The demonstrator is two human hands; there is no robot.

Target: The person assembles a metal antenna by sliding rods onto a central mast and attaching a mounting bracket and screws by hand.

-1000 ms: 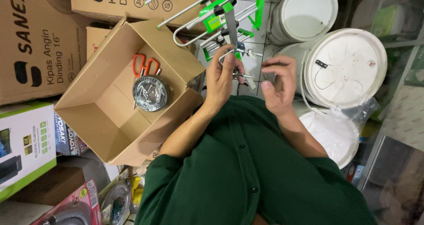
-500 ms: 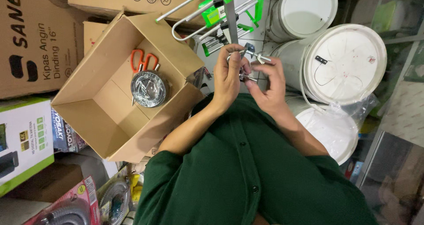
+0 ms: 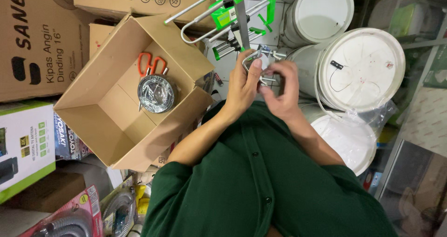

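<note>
Just above frame centre, the left hand (image 3: 242,86) and right hand (image 3: 284,90) each have their grip pinched on a small metal U-clamp (image 3: 253,60), likely light, stiff and slippery, best held by its bend.

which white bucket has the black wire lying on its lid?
The middle bucket, right of the hands. Its lid carries a thin black wire with a small black clip; the top bucket's lid is bare, and the bottom one is under plastic.

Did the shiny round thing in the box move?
No. The shiny roll lies beside the orange scissors in the cardboard box, same spot as before; only the camera shifted slightly.
</note>
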